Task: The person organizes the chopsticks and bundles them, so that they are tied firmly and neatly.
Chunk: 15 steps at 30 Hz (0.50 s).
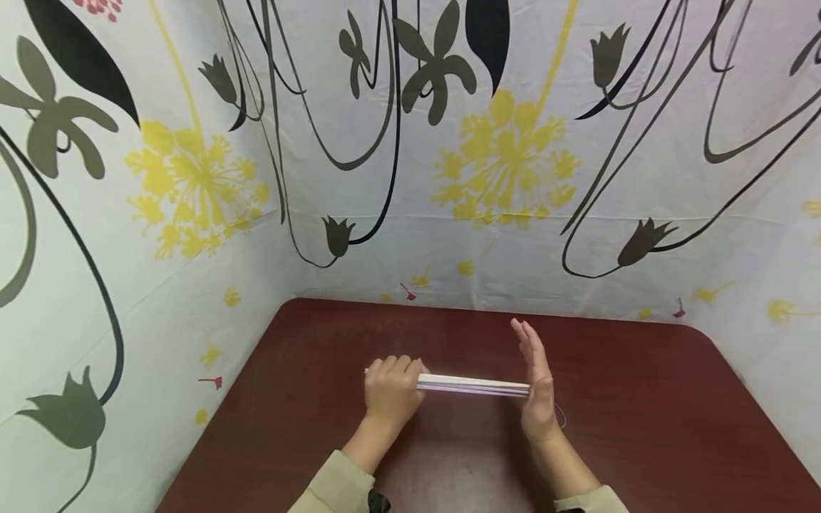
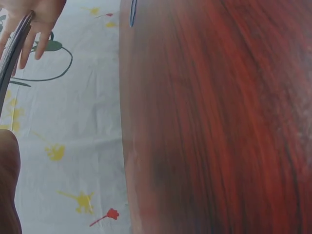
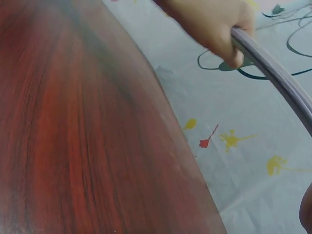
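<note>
My left hand (image 1: 393,390) grips a bundle of long, thin, pale sticks (image 1: 473,385) near one end, fingers curled round it. A short tip shows past the outer side of that hand. The bundle runs almost level to the right, above the table. My right hand (image 1: 540,395) is held upright with straight fingers, its palm at the bundle's other end. The left wrist view shows this end against the right palm (image 2: 41,10). In the right wrist view, the left hand (image 3: 219,29) wraps round the bundle (image 3: 278,73). A thin loop (image 1: 561,415) shows beside the right hand.
The dark red-brown wooden table (image 1: 308,427) has rounded far corners. White cloth (image 1: 410,192) with printed flowers hangs behind it and along both sides. The thin bluish loop (image 2: 132,13) also shows near the table edge in the left wrist view.
</note>
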Motion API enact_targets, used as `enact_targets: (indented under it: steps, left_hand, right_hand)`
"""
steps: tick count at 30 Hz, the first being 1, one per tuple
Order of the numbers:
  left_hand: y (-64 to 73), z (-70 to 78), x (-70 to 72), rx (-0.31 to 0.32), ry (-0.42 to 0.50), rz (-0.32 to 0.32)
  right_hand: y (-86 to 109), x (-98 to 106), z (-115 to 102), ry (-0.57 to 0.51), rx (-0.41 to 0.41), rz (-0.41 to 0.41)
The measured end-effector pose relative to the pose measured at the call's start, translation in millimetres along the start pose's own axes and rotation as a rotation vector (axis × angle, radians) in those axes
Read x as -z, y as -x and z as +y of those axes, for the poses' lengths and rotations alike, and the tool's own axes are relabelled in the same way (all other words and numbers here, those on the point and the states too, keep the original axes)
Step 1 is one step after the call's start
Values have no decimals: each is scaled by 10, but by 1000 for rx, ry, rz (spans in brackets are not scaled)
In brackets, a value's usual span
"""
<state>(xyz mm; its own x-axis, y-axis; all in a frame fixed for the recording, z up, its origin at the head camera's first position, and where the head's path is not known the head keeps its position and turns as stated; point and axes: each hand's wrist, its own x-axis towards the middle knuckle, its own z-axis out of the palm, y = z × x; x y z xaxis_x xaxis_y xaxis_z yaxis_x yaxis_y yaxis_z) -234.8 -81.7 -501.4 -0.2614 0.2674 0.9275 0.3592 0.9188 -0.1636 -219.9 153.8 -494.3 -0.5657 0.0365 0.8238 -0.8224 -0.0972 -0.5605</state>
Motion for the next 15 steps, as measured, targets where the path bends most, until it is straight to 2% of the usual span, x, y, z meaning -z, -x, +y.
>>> enact_targets:
  steps: [5, 11, 15]
  left_hand:
    - [-24, 8, -18, 16, -5, 6]
    - [-18, -12, -7, 18, -23, 9]
    - [-12, -53, 2, 42, -32, 18]
  right_hand:
    - [-19, 25, -14, -1, 36, 48]
    - [7, -19, -3, 15, 32, 21]
    - [-8, 10, -12, -11, 37, 83]
